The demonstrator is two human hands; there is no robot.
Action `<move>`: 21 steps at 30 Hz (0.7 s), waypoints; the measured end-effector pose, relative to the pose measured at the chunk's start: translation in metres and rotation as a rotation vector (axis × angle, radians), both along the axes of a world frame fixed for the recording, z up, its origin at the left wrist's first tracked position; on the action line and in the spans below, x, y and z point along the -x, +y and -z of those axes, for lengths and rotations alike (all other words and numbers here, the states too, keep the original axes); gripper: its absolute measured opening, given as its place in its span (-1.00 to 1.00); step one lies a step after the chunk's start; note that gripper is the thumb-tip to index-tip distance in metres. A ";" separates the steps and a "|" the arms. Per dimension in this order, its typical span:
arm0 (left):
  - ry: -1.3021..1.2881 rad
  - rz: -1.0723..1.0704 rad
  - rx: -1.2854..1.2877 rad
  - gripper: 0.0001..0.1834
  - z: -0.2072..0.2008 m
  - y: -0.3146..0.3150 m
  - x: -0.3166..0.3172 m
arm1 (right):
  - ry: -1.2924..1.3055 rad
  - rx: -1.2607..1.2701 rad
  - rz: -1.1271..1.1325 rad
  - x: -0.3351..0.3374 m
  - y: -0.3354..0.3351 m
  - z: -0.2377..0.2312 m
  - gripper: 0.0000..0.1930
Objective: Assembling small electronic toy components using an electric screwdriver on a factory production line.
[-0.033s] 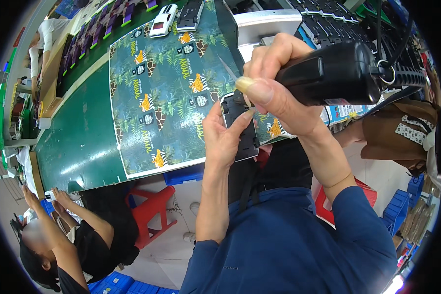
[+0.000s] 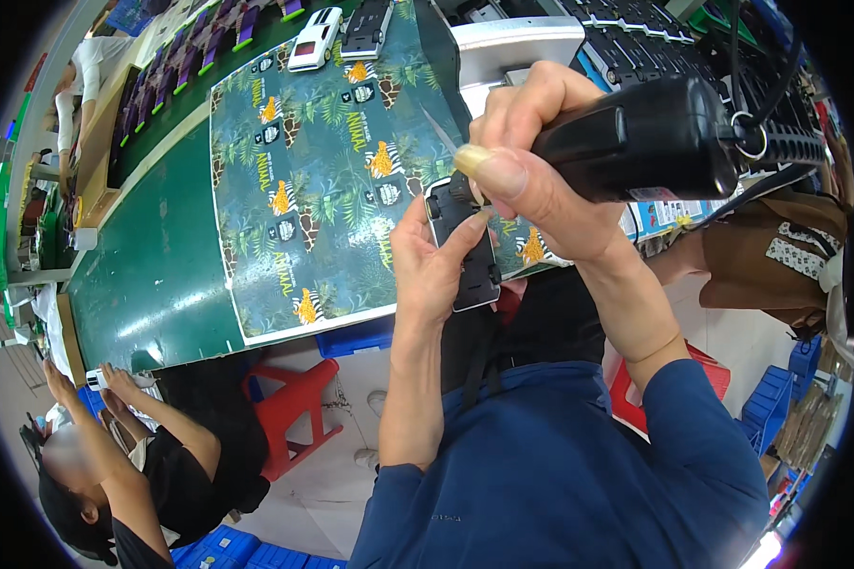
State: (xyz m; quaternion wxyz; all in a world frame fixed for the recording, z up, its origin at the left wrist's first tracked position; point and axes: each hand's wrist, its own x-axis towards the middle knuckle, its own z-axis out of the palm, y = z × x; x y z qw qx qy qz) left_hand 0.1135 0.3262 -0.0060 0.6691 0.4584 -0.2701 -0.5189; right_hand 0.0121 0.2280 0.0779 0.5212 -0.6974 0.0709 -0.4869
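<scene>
My right hand (image 2: 550, 190) is wrapped round a black electric screwdriver (image 2: 636, 137) that lies level over the near edge of the table. Its working end is hidden behind my thumb and fingers. Just below, my left hand (image 2: 432, 270) grips a toy car (image 2: 480, 275) with its dark underside up. My left thumb presses on that underside, close to the screwdriver's hidden front. Whether the bit touches the car cannot be made out. Farther off, a white toy car (image 2: 315, 40) stands beside another toy car (image 2: 367, 30) turned underside up.
An animal-patterned sheet (image 2: 323, 199) covers part of the green table (image 2: 157, 270). A silver metal block (image 2: 517, 43) and rows of dark car undersides (image 2: 626, 57) lie beyond my right hand. A co-worker (image 2: 152, 446) sits at the left near a red stool (image 2: 294, 417). Cables hang at upper right.
</scene>
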 end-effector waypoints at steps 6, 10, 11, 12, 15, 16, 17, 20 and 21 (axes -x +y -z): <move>0.103 -0.011 -0.026 -0.70 0.005 -0.001 -0.003 | 0.005 0.066 0.020 -0.002 -0.003 0.003 -0.76; 0.070 -0.002 -0.021 -0.71 0.003 0.001 -0.003 | 0.066 0.118 0.048 0.003 0.002 -0.003 -0.76; 0.077 -0.019 -0.020 -0.71 0.002 0.002 -0.002 | 0.083 0.155 0.075 0.004 0.002 -0.003 -0.75; 0.083 -0.036 -0.018 -0.72 0.000 0.001 -0.001 | 0.100 0.192 0.101 0.005 0.003 -0.003 -0.75; 0.124 -0.080 0.022 -0.73 0.000 -0.001 0.002 | 0.028 0.158 0.076 0.011 0.004 -0.005 -0.80; 0.177 -0.064 0.010 -0.73 0.001 0.000 0.003 | -0.033 0.122 0.073 0.013 0.005 -0.007 -0.81; 0.231 -0.051 0.000 -0.73 0.002 0.001 0.003 | -0.109 0.068 0.011 0.019 0.004 -0.016 -0.85; 0.706 0.019 -0.010 -0.60 0.003 0.011 -0.004 | -0.481 -0.160 0.067 0.033 -0.003 -0.030 -0.86; 0.710 0.038 -0.014 -0.56 0.003 0.018 -0.007 | -0.182 0.073 0.081 0.058 -0.015 -0.037 -0.91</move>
